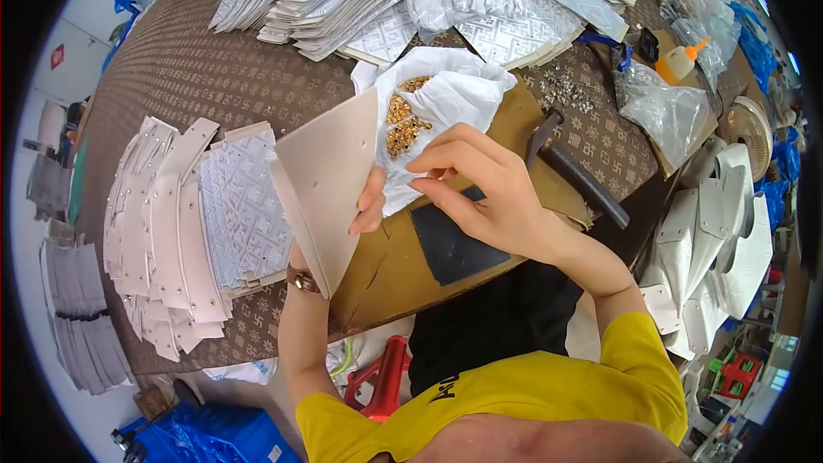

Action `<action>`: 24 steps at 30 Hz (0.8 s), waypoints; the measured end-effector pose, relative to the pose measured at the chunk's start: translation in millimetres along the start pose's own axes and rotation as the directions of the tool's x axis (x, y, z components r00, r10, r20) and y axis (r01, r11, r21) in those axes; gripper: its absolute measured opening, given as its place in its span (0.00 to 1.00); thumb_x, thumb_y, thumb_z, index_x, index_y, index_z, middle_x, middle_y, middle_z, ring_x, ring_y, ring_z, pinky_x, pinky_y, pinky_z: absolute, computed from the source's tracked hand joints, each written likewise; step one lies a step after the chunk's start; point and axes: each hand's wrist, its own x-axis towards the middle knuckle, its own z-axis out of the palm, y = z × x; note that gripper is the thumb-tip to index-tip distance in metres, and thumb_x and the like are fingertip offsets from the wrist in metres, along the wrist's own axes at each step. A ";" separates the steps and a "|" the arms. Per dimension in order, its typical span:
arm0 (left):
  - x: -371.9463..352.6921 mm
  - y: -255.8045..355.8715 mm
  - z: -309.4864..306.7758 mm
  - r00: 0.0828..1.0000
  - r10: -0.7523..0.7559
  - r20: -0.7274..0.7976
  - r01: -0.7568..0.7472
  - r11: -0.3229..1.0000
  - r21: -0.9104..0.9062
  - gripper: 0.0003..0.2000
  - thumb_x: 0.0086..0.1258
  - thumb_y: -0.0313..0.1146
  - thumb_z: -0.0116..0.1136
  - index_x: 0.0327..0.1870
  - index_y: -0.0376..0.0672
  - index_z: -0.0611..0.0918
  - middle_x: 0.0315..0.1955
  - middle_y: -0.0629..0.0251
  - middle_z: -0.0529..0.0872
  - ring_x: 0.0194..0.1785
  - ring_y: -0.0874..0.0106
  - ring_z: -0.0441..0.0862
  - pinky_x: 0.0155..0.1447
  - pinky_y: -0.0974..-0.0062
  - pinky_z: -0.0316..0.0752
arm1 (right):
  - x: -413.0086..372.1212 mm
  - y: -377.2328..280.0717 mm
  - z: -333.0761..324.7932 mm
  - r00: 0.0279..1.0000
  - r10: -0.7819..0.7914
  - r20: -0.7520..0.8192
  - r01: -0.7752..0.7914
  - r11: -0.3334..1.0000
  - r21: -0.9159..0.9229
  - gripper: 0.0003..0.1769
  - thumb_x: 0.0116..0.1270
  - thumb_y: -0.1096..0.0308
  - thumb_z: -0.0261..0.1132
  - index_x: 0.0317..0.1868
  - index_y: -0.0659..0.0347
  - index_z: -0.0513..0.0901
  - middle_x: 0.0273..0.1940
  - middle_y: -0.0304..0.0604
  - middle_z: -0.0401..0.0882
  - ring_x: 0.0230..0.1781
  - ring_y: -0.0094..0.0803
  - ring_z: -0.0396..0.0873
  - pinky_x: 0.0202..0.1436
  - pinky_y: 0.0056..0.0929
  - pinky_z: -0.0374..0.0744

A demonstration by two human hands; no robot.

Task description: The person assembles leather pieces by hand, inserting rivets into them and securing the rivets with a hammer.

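Note:
A beige leather-like panel [330, 180] with small holes stands tilted in my left hand [370, 203], whose fingers wrap its right edge while the rest of the hand is behind it. To the right, my right hand [493, 184] is closed in a pinch, thumb near the forefinger. Whatever is between those fingertips, if anything, is too small to make out. Just beyond them, small gold-coloured metal pieces [403, 135] lie in heaps on a white plastic bag [467, 96]. A dark square pad [454, 240] rests on the brown work board [377, 274] below my hands.
A dark-handled hammer [583, 182] lies at the right. Beige panels with studs [163, 240] and patterned sheets [244, 206] are stacked left. More sheets [343, 0] pile up at the back. Silvery bits [566, 92], a glue bottle [680, 63] and pale pieces [711, 231] are right.

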 end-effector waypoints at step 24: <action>5.6 -20.7 41.3 0.961 0.267 -0.067 0.065 0.017 0.998 0.14 0.61 0.32 0.82 0.45 0.38 0.91 0.33 0.61 0.89 0.33 0.65 0.86 0.40 0.72 0.78 | -68.0 14.6 -25.6 0.801 0.590 0.100 -0.565 0.689 0.454 0.16 0.77 0.79 0.69 0.61 0.64 0.79 0.52 0.41 0.85 0.54 0.22 0.84 0.58 0.23 0.82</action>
